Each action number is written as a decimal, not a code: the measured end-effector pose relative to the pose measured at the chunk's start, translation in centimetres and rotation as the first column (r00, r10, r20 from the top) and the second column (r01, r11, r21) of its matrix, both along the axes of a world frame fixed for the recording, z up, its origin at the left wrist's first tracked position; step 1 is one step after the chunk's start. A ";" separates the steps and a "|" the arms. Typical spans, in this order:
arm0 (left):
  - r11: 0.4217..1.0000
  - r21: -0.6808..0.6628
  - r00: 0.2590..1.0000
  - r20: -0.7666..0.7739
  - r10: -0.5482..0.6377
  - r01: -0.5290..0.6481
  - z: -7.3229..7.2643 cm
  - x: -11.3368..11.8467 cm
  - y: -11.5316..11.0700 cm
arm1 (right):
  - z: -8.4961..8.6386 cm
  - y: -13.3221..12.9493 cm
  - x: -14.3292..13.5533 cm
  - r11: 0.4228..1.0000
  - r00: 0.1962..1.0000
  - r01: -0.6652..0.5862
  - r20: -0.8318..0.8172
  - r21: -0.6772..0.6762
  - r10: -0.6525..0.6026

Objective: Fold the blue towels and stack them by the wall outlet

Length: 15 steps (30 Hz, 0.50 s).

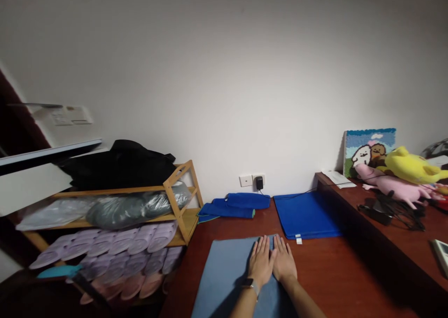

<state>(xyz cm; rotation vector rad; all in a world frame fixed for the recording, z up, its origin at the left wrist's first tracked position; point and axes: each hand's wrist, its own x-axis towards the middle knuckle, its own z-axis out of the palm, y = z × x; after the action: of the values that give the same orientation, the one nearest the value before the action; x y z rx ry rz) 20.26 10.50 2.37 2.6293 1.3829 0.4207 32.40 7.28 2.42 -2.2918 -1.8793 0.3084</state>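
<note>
A grey-blue cloth (220, 276) lies flat on the reddish-brown wooden table (336, 280). My left hand (261, 264), with a watch on its wrist, presses flat on the cloth near its far right corner. Beside it my right hand (284, 262) lies palm down along the cloth's right edge, fingers straight. The two hands touch or nearly touch at the thumbs, and neither holds anything. Beyond them on the right is a folded bright blue cloth (308, 215) with a white tag. Rolled or bunched blue cloths (233, 207) rest against the wall.
A wooden rack (184, 201) at left holds a black bag (122, 169), plastic-wrapped items and rows of slippers (115, 241). A black adapter (259, 183) is plugged into the wall. Plush toys (395, 183), a tufted picture (371, 150) and cables (399, 210) occupy the raised surface at right.
</note>
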 end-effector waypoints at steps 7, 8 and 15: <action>0.976 0.007 0.970 -0.110 0.217 -0.217 -1.0 -5.6 2.3 | 0.5 -0.1 -0.1 0.998 0.998 0.044 -0.055 0.040 -0.042; 0.960 0.016 0.952 -0.130 0.278 -0.279 -0.9 -7.6 3.0 | 0.6 -0.1 -0.1 0.998 0.997 0.048 -0.060 0.042 -0.046; 0.867 0.057 0.852 -0.167 0.496 -0.494 -1.7 -19.1 6.8 | 0.7 -0.3 -0.1 0.998 0.997 0.051 -0.063 0.047 -0.048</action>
<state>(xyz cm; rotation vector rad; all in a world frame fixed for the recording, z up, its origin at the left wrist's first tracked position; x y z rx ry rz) 1.16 17.33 0.64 2.3322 2.1328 0.2476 32.28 7.02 3.08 -2.2666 -1.7780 0.3188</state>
